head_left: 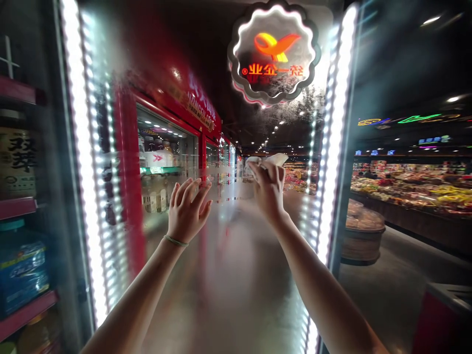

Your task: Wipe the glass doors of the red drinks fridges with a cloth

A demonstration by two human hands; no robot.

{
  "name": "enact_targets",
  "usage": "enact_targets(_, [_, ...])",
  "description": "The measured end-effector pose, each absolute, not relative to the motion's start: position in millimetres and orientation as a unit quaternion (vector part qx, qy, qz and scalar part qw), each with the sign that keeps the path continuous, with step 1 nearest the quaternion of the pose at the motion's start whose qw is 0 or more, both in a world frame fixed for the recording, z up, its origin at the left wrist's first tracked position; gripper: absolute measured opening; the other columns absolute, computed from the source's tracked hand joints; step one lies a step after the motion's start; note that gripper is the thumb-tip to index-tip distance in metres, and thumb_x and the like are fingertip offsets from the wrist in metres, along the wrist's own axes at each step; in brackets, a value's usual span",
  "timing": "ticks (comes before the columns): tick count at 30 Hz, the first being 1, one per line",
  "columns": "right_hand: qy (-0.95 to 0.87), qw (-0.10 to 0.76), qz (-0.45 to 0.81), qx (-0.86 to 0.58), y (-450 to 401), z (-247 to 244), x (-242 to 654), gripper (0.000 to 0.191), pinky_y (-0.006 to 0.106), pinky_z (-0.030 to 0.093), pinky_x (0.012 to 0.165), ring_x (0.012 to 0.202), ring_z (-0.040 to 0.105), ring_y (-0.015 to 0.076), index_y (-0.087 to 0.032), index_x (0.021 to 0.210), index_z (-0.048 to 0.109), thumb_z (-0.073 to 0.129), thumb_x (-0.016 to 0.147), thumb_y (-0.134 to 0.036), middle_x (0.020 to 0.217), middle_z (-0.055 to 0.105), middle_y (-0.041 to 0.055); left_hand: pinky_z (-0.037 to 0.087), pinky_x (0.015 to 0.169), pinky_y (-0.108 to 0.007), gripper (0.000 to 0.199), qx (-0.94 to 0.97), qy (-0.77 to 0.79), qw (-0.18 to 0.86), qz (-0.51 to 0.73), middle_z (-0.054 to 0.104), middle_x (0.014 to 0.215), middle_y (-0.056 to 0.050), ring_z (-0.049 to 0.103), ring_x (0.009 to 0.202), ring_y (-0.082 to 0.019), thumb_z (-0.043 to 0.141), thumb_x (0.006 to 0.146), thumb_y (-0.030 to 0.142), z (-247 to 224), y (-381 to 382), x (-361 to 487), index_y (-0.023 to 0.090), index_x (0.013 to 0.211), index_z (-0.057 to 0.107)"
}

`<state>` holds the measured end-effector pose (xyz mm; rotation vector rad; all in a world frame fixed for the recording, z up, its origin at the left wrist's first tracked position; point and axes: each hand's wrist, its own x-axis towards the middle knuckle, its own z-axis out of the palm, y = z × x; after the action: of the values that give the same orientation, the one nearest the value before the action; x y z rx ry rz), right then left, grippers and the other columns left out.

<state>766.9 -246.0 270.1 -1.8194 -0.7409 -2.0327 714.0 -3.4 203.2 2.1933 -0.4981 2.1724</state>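
Observation:
Straight ahead stands a fogged glass door with bright LED strips down both sides. My left hand is raised with fingers spread, at or very near the glass; whether it touches I cannot tell. A thin green band circles that wrist. My right hand is closed on a crumpled white cloth or tissue, held up at the glass a little higher than the left. Above it, a scalloped lit sign with an orange logo shows its lettering mirrored.
Drink shelves with bottles and a blue pack stand close at the left. Red display coolers show through the glass. At right are a round basket stand and long produce displays.

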Motion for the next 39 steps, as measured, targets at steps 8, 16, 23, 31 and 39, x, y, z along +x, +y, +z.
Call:
enact_targets(8, [-0.295, 0.137, -0.684, -0.653, -228.9, 271.8, 762.1, 0.058, 0.046, 0.052, 0.104, 0.114, 0.055, 0.0272, -0.043, 0.145, 0.063, 0.052, 0.1, -0.007, 0.126, 0.067, 0.0071, 0.037, 0.127, -0.058, 0.051, 0.703, -0.156, 0.003, 0.694, 0.066, 0.145, -0.012, 0.058, 0.142, -0.033, 0.066, 0.098, 0.031, 203.0, 10.6, 710.6, 0.031, 0.149, 0.06])
enact_targets(16, [-0.305, 0.12, -0.683, -0.653, -213.9, 277.2, 758.6, 0.054, 0.044, 0.053, 0.102, 0.111, 0.054, 0.0261, -0.041, 0.143, 0.063, 0.05, 0.103, -0.008, 0.125, 0.066, 0.0067, 0.038, 0.127, -0.057, 0.047, 0.701, -0.15, -0.007, 0.697, 0.066, 0.144, -0.013, 0.058, 0.142, -0.032, 0.066, 0.099, 0.033, 203.4, 29.2, 706.7, 0.029, 0.146, 0.062])
enact_targets(23, [-0.283, 0.14, -0.7, -0.641, -189.8, 277.6, 757.7, 0.055, 0.048, 0.053, 0.102, 0.112, 0.054, 0.0279, -0.039, 0.141, 0.064, 0.049, 0.1, -0.005, 0.126, 0.065, 0.008, 0.038, 0.127, -0.055, 0.047, 0.69, -0.148, -0.025, 0.708, 0.067, 0.143, -0.013, 0.058, 0.142, -0.033, 0.067, 0.1, 0.035, 204.1, 61.9, 704.7, 0.028, 0.145, 0.063])
enact_targets(31, [-0.238, 0.146, -0.696, -0.662, -174.9, 276.9, 751.5, 0.054, 0.045, 0.049, 0.103, 0.115, 0.052, 0.0294, -0.034, 0.138, 0.068, 0.051, 0.098, -0.002, 0.128, 0.062, 0.0101, 0.037, 0.128, -0.057, 0.048, 0.691, -0.17, 0.005, 0.703, 0.066, 0.145, -0.012, 0.057, 0.142, -0.033, 0.067, 0.099, 0.036, 201.3, 93.0, 706.6, 0.03, 0.147, 0.063])
enact_targets(39, [-0.261, 0.119, -0.713, -0.64, -157.4, 277.3, 747.7, 0.049, 0.047, 0.054, 0.1, 0.11, 0.054, 0.0286, -0.036, 0.135, 0.068, 0.05, 0.101, -0.007, 0.123, 0.065, 0.0085, 0.038, 0.127, -0.058, 0.049, 0.682, -0.189, 0.002, 0.707, 0.066, 0.144, -0.011, 0.058, 0.142, -0.034, 0.069, 0.098, 0.037, 205.0, 106.8, 709.5, 0.031, 0.146, 0.062])
